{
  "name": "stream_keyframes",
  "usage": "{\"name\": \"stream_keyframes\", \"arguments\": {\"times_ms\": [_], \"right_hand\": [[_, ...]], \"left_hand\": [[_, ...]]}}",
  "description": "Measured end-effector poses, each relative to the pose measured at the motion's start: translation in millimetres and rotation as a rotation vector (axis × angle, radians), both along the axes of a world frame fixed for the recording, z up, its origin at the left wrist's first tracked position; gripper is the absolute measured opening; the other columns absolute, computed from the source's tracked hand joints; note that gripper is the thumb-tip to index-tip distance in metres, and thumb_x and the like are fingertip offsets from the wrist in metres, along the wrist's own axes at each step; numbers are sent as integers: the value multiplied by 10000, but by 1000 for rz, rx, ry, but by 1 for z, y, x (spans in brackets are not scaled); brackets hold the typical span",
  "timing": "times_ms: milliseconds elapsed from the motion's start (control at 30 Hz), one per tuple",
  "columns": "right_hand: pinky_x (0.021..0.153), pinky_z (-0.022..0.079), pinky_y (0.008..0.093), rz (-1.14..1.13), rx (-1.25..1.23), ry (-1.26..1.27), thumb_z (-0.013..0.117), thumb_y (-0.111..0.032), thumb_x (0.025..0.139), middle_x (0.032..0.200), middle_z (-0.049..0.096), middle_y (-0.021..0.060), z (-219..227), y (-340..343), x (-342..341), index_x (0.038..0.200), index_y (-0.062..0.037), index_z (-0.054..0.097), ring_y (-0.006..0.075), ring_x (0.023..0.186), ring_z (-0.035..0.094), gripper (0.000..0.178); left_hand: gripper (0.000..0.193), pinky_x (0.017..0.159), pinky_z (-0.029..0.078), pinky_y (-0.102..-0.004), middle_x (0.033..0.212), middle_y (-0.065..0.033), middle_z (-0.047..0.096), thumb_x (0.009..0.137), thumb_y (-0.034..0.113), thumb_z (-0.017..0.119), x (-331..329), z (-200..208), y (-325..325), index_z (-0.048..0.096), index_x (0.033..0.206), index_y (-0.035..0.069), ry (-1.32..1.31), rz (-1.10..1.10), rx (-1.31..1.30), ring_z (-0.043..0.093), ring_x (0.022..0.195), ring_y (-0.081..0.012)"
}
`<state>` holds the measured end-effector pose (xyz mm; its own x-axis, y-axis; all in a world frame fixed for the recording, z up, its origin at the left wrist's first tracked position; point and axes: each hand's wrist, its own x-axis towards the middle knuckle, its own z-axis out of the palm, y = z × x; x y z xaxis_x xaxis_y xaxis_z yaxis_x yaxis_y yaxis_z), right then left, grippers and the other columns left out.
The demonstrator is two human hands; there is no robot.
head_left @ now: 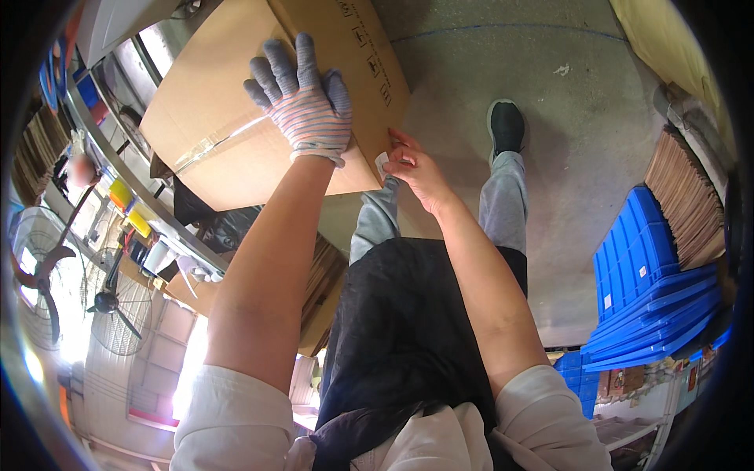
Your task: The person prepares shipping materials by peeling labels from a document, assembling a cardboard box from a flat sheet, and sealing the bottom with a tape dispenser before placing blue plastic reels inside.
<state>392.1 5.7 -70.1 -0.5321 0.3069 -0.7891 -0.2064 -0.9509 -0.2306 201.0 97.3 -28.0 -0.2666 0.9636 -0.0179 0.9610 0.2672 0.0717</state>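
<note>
A large brown cardboard box (228,86) fills the upper left of the view, with a strip of clear tape (206,149) along its face and dark printed symbols on its right side. My left hand (302,102), in a striped grey and pink glove, lies flat on the box with fingers stretched out. At the box's right lower corner is my bare right hand (416,169), its thumb and fingers pinching a small white label (382,163) against or close to the cardboard. Whether the label is stuck down there, I cannot tell.
Stacked blue plastic lids or crates (640,243) stand at the right, beside a pile of flat cardboard (687,200). Concrete floor (581,141) lies around my shoe (506,125). Standing fans (110,302) and a metal-edged bench (137,184) are at the left.
</note>
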Motion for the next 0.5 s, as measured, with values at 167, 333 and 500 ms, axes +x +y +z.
{"name": "stream_keyframes", "arguments": {"times_ms": [167, 333, 500], "right_hand": [[958, 422, 320, 2, 2, 2, 714, -59, 794, 1514, 281, 78, -2, -3, -1, 755, -32, 611, 206, 1185, 483, 114], [992, 384, 340, 106, 65, -96, 758, -136, 760, 1461, 329, 112, -10, -10, -2, 969, -45, 571, 220, 1211, 466, 295], [1027, 337, 414, 92, -237, -122, 796, -346, 716, 1375, 389, 117, 3, -16, -10, 1392, -128, 241, 246, 1247, 437, 902]], "left_hand": [[666, 1113, 88, -619, 1490, -253, 282, 852, 426, 474, -1, 3, -1, 366, 1452, 158, 72, -13, -63, 208, 1367, -504], [667, 1114, 90, -615, 1489, -252, 284, 852, 428, 472, 0, 3, 0, 361, 1455, 164, 70, -7, -66, 207, 1369, -502], [680, 1115, 98, -609, 1487, -250, 287, 848, 449, 476, 1, 4, -1, 356, 1457, 173, 80, 7, -85, 206, 1367, -503]]}}
